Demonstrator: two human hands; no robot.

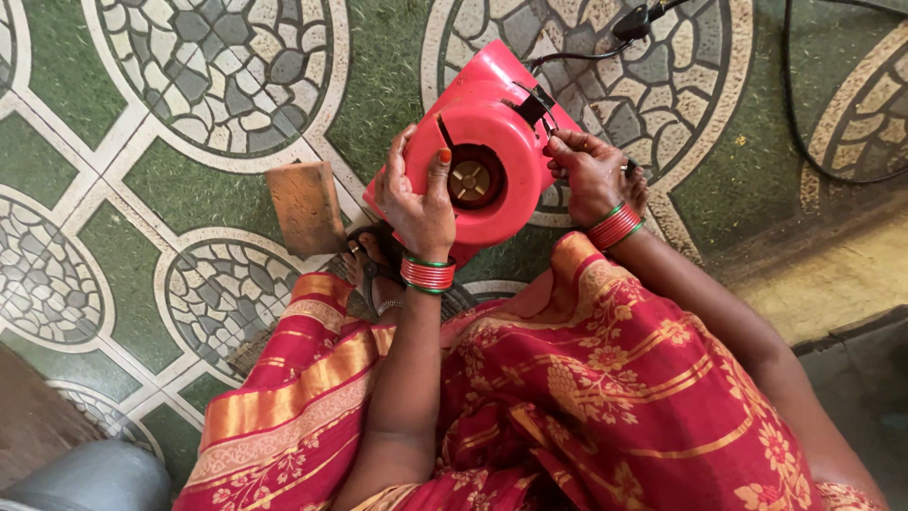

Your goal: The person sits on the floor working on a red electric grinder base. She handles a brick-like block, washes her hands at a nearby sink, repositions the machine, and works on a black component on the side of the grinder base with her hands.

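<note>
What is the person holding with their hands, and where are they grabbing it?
A round pink plastic blower housing. The left hand grips its left rim, thumb on the front face. The right hand pinches something small at its right edge; what it is cannot be told.

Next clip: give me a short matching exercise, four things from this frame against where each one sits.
Things:
1. left hand
2. right hand
3. brown block
4. black cable

Places:
A. lying on the patterned floor left of the pink device
B. on the left side of the pink device
C. trailing across the floor at upper right
D. at the pink device's right edge

Pairs: 1-B, 2-D, 3-A, 4-C
</note>
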